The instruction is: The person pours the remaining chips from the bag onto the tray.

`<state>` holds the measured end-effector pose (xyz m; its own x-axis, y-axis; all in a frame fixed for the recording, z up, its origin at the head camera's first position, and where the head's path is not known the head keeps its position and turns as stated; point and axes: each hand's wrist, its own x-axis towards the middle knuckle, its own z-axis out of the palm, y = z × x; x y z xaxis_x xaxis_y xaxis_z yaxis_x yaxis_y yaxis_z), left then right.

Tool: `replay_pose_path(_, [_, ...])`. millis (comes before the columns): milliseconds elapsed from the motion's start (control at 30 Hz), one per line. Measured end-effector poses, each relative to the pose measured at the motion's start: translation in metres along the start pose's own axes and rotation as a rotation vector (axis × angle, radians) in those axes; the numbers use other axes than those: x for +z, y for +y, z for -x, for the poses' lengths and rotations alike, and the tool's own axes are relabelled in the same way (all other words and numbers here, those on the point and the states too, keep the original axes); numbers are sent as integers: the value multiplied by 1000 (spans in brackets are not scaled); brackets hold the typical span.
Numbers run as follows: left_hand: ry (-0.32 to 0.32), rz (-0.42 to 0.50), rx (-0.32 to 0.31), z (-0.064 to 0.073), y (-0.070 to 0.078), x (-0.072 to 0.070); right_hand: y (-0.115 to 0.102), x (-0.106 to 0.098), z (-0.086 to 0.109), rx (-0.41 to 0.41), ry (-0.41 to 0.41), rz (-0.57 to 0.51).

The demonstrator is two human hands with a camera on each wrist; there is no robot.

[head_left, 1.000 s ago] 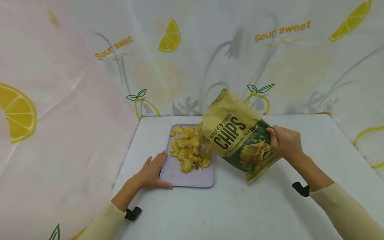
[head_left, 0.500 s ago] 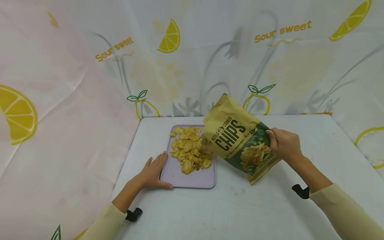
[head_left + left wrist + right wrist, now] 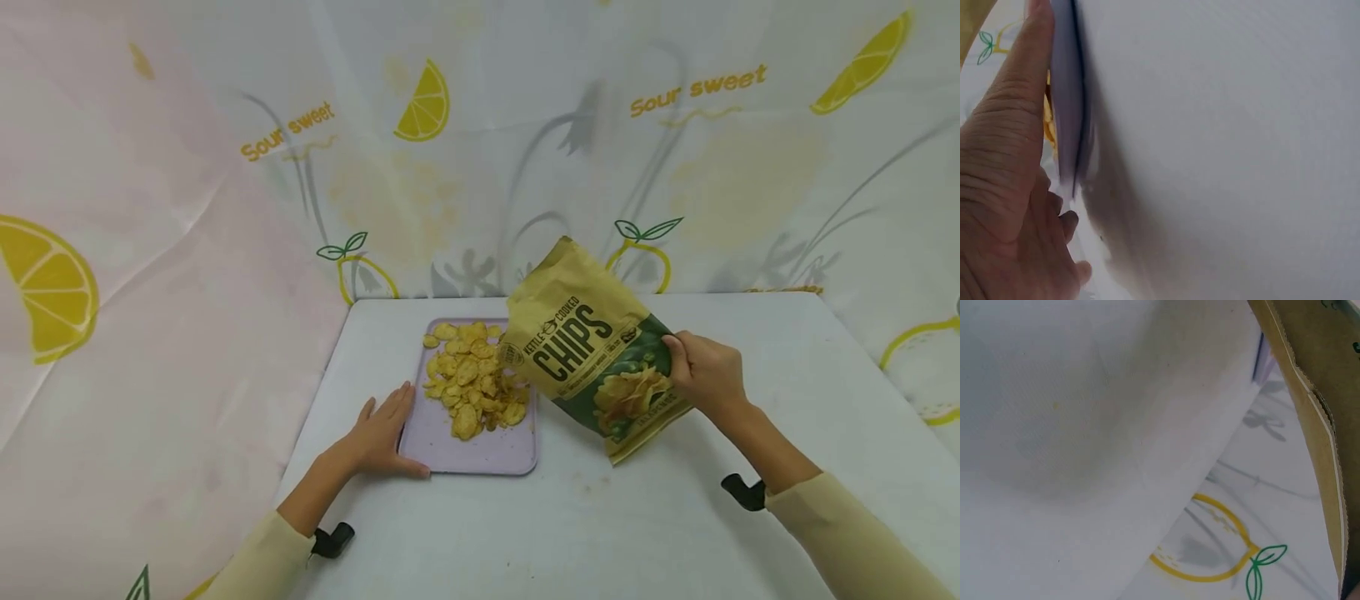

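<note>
A yellow and green chip bag [image 3: 585,350] hangs tilted over the right side of a lilac tray [image 3: 472,457], its upper left end toward the tray. My right hand [image 3: 705,371] grips the bag by its right edge, thumb on the printed front. Potato chips [image 3: 468,375] lie heaped on the tray's middle and far part, partly hidden by the bag. My left hand [image 3: 381,433] rests against the tray's left edge with fingers spread, the thumb along the near left corner. In the left wrist view the thumb [image 3: 1013,106] touches the tray's side [image 3: 1069,94].
The tray stands on a white table [image 3: 600,533] with a few crumbs and faint stains near it. Behind rises a white cloth backdrop [image 3: 510,167] printed with lemons; a pinkish cloth [image 3: 165,333] hangs at the left. Black wrist mounts [image 3: 742,492] sit on both forearms.
The bag has dipped slightly with my right hand over the second, its upper end lower than before. My left hand stays at the tray's edge. The view has shifted a little.
</note>
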<state>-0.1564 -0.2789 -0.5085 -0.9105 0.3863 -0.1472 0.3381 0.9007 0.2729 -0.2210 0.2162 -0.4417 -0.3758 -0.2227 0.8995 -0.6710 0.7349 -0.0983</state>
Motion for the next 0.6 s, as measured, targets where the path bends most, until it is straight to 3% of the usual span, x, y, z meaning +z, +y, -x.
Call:
replay_pose_path(100, [100, -17, 15, 2, 7, -3, -2, 1, 1, 6, -1, -11])
replay_pose_path(233, [245, -14, 69, 2, 26, -3, -10, 2, 1, 34, 10, -25])
replay_pose_path(433, [294, 40, 118, -3, 73, 0, -27, 1, -2, 88, 26, -69])
replay_pose_path(600, [370, 193, 141, -13, 106, -2, -41, -1, -3, 167, 54, -100])
